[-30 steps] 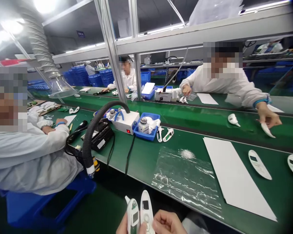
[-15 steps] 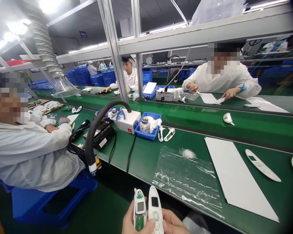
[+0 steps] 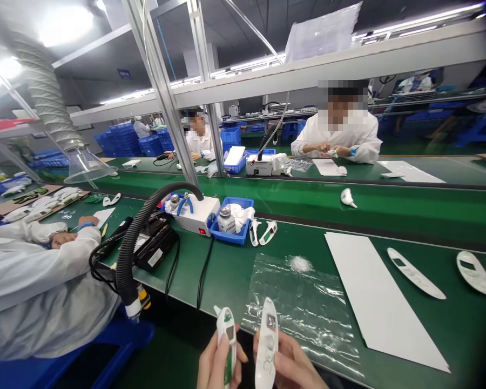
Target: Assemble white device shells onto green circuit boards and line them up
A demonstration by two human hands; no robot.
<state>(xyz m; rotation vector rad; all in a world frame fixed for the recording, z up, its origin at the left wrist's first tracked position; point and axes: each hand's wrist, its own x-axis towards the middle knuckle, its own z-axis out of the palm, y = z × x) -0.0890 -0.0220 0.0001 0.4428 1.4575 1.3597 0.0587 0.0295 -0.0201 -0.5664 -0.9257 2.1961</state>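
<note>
At the bottom centre, my left hand (image 3: 215, 363) is closed around a white housing (image 3: 227, 341) with a green circuit board and a small grey screen showing in it. Beside it, my right hand (image 3: 292, 363) grips a long white cover (image 3: 266, 346) with a rectangular window near its top and round outlines below. The two parts are apart and held upright, just in front of the bench edge. A clear plastic sheet (image 3: 303, 319) lies on the bench behind them, with a small heap of clear bits (image 3: 300, 264) on it.
White sheets (image 3: 384, 297) and two white covers (image 3: 415, 273) (image 3: 476, 274) lie right. A blue tray (image 3: 231, 236) with a bottle, a white box (image 3: 198, 216) and a black hose (image 3: 125, 254) stand left. A co-worker's sleeve (image 3: 56, 265) is at far left; another person sits opposite.
My hands have moved apart, separating the housing and the cover; the cover has turned in my right hand. The view has shifted, and the person opposite has brought both hands together.
</note>
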